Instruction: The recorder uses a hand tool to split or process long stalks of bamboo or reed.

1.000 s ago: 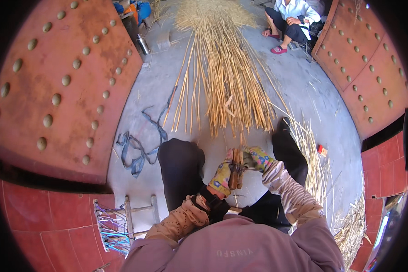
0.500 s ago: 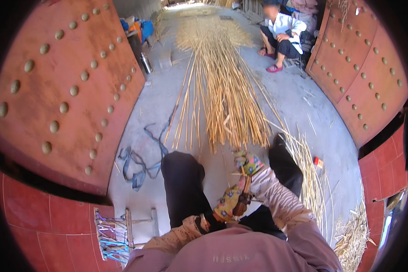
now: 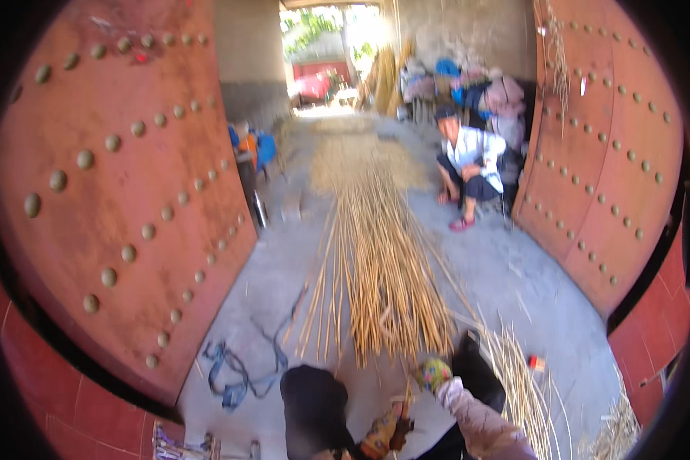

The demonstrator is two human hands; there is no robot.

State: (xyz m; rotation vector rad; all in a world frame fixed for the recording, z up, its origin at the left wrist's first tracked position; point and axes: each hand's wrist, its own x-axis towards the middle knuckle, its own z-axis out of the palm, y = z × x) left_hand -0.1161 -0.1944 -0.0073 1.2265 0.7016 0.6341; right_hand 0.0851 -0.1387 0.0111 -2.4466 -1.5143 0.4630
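Observation:
My left hand, in a yellow floral glove, is low in the middle near my dark-trousered knee, closed round a dark brown object whose kind I cannot make out. Ahead and to its right is my right hand, in a green and yellow floral glove, its fingers curled on a thin pale stalk. That stalk runs down toward the left hand; blur hides its ends. Just beyond both hands, a wide spread of long tan stalks lies on the grey floor, thick ends toward me.
Studded red doors stand left and right. A dark strap lies left, paler stalks and a small red box right. A person squats farther back; a metal flask stands by the left door.
The view has tipped up, so everything sits lower in the picture and the bright doorway at the back shows. Both hands remain close together, the right still ahead of the left.

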